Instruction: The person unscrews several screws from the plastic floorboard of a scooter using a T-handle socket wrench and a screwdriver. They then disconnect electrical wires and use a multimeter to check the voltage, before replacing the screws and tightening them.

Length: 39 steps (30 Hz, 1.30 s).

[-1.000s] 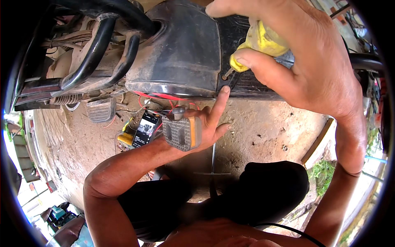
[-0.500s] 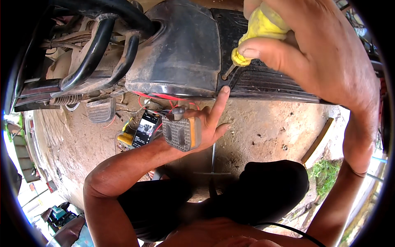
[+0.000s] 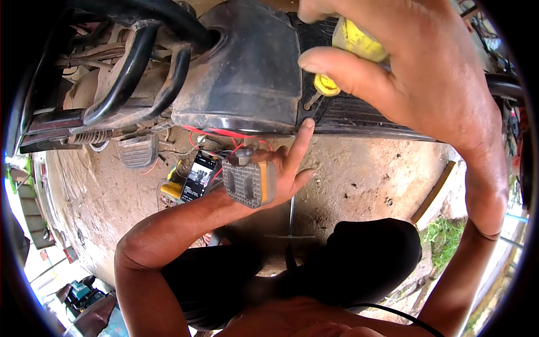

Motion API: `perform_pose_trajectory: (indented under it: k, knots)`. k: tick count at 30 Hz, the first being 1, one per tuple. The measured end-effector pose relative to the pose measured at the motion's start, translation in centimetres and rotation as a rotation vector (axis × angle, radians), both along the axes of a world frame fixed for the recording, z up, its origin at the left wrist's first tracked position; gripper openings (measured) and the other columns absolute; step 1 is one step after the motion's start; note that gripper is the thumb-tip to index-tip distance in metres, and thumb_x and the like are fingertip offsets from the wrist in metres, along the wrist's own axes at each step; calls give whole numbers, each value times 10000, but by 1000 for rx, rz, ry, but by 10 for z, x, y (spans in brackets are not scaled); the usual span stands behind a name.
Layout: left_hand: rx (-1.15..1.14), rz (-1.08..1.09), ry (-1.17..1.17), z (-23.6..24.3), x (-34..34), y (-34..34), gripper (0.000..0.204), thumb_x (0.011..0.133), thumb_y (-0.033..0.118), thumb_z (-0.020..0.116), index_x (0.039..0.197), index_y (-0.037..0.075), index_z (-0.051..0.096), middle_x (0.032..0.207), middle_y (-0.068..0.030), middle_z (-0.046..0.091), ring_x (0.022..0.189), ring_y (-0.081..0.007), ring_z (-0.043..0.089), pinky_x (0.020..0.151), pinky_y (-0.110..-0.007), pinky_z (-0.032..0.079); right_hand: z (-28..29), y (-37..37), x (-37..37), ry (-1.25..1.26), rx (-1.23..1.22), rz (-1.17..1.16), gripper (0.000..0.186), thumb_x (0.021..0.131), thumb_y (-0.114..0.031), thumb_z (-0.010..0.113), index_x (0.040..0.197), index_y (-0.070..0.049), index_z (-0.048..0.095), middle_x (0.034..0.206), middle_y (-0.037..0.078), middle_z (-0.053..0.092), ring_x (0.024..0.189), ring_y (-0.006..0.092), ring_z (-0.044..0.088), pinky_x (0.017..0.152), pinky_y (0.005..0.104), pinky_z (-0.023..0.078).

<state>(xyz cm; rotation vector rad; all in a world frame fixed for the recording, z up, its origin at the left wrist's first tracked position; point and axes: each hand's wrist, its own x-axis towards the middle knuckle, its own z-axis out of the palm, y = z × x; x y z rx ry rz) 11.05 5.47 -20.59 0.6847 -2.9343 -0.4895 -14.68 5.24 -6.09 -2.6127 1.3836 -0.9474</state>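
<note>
A yellow, bulbous-handled screwdriver [image 3: 326, 85] with a thin metal shank leans, handle toward one o'clock, its tip at a small round fixing point [image 3: 307, 106] near the eight o'clock corner of a ribbed black plastic floorboard [image 3: 359, 115] stretching toward three o'clock.

Brown, worn ground [image 3: 348, 163] was recorded, dotted with dark crumbs [image 3: 355, 185]. On it were noted a T-shaped metal tool [image 3: 291, 217], a small ring-like piece [image 3: 388, 201] and, at left, a yellow object [image 3: 172, 189] partly overlapped by a lit phone [image 3: 200, 174].
</note>
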Motion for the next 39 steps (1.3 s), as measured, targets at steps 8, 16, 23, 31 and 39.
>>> perform_pose_trajectory:
  k: [8,16,23,31,39]
  knots:
    - [-84,58,130,-20,11,-2,965,948,411,690,1643,6,157,645,-87,615,498,-233,616,516,-431,528,-1,-6,0,-38,0,26,412,847,-277,826,928,-31,506,665,89,562,537,260,615,468,385,479]
    - [-176,-1,172,-20,1,-3,984,946,402,693,1643,2,125,677,-109,640,545,-263,655,575,-454,565,0,1,5,31,-5,9,412,858,-279,819,919,-29,498,659,97,557,530,267,607,465,389,473]
    - [-132,16,132,-15,1,-1,989,935,400,707,1644,12,136,710,-116,656,536,-257,647,595,-439,561,7,-3,5,65,-3,2,412,867,-280,813,911,-26,491,655,103,552,523,273,601,463,393,468]
    - [-148,-2,227,-18,-2,-2,960,946,397,695,1634,-10,162,721,-125,664,538,-271,647,631,-437,566,27,-10,13,163,14,-20,414,878,-282,805,902,-24,482,649,111,547,516,280,593,461,397,462]
    - [-199,-13,133,-14,-1,-3,959,961,397,676,1635,-20,135,799,-178,697,610,-295,681,628,-442,576,44,-15,23,340,5,-131,413,894,-279,793,903,-21,471,650,122,545,519,291,591,464,404,459]
